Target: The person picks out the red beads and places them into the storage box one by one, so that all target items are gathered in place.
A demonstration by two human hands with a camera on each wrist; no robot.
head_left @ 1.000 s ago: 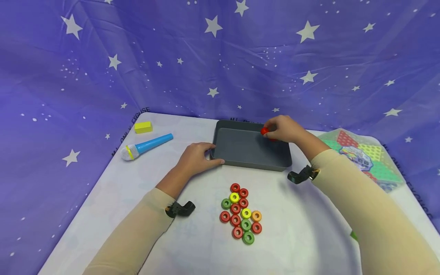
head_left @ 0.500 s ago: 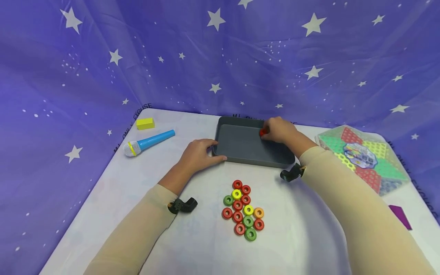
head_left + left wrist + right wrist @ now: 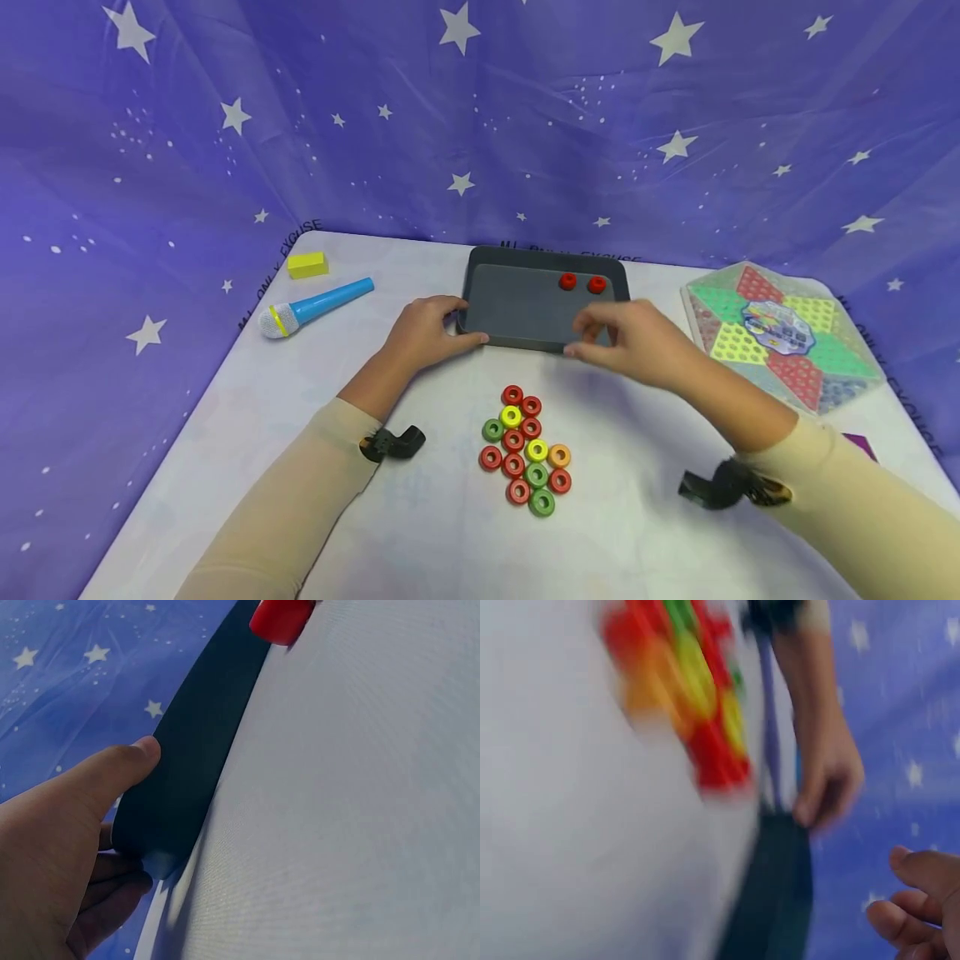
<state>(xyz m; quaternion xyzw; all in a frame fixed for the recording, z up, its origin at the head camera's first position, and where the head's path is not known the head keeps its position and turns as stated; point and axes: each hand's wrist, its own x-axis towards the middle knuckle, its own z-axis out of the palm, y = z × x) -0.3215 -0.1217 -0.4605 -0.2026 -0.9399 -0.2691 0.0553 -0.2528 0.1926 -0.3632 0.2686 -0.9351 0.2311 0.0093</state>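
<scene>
A dark grey tray (image 3: 510,304) stands toward the back of the white table. My left hand (image 3: 427,333) holds its near left corner, thumb (image 3: 142,754) on the front wall and fingers around the left end. Two red ring beads, one left (image 3: 567,282) and one right (image 3: 597,285), lie apart inside at the back right. My right hand (image 3: 645,346) is over the tray's near right edge, thumb and fingers parted, with nothing between them. In front of the tray lies a cluster of ring beads, among them a yellow one (image 3: 504,423), an orange one (image 3: 559,465), and several red and green ones.
Left of the tray lie a blue toy microphone (image 3: 330,303) and a yellow block (image 3: 307,266). A hexagonal game box (image 3: 780,329) lies at right, with a purple piece (image 3: 860,444) nearer the front. A purple star-patterned cloth (image 3: 390,167) hangs behind the table.
My right hand let go of a red bead at the tray's back right, then moved back toward the near edge. Two red beads now show there. My left hand stays at the corner.
</scene>
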